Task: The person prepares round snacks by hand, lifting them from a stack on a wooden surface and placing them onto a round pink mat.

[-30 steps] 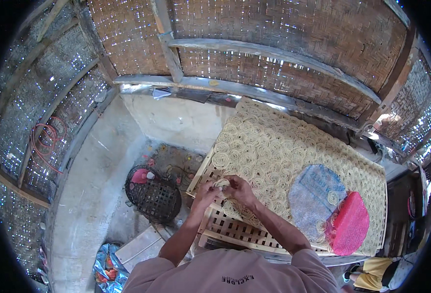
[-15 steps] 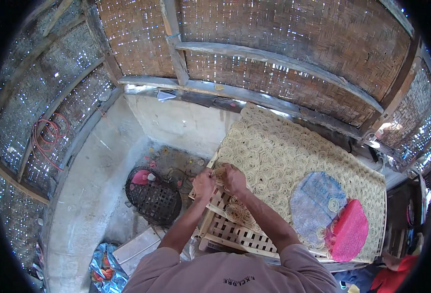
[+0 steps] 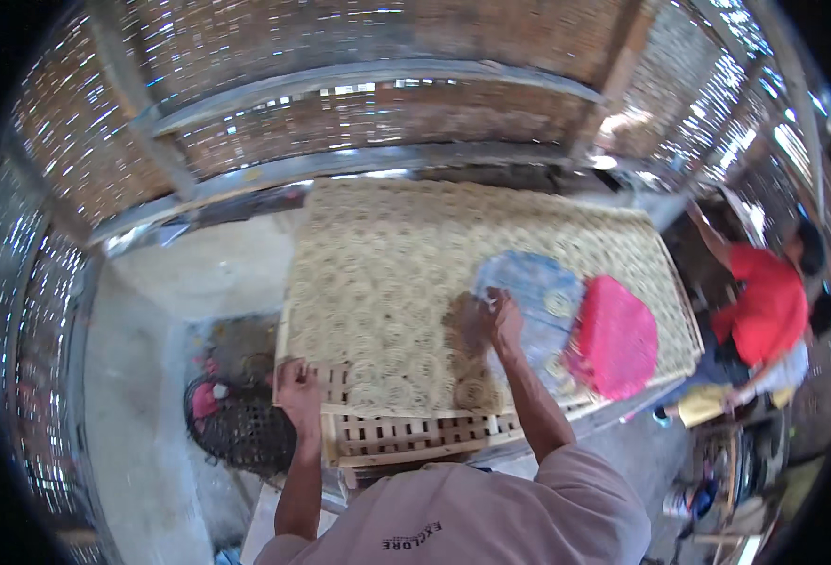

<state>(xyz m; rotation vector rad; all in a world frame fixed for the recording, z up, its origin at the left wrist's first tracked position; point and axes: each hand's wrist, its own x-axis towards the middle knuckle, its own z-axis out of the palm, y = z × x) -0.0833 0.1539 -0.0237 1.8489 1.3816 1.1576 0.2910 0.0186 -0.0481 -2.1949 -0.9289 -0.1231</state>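
Note:
A woven bamboo tray (image 3: pixel 378 459) lies in front of me, thickly covered with pale nests of thin coiled strands (image 3: pixel 368 273). At its near left corner is my left hand (image 3: pixel 298 384), fingers curled and smeared by motion; whether it grips the edge is unclear. My right hand (image 3: pixel 502 318) reaches over the tray to the left edge of a translucent blue-and-white plastic bag (image 3: pixel 528 278), its fingers closed on that edge. One loose nest (image 3: pixel 558 303) rests on the bag. Beside the bag is a bright pink, bag-like bundle (image 3: pixel 617 337).
Below the tray's left side stands a dark woven basket (image 3: pixel 246 438) with a pink item (image 3: pixel 207 400) in it. A person in a red shirt (image 3: pixel 768 301) is at the right. Woven walls with wooden beams (image 3: pixel 378 80) enclose the far side.
My hands have parted from the nest they both held at the tray's left side. The right hand has moved right to the plastic bag. The view has turned right, bringing the person in red further in.

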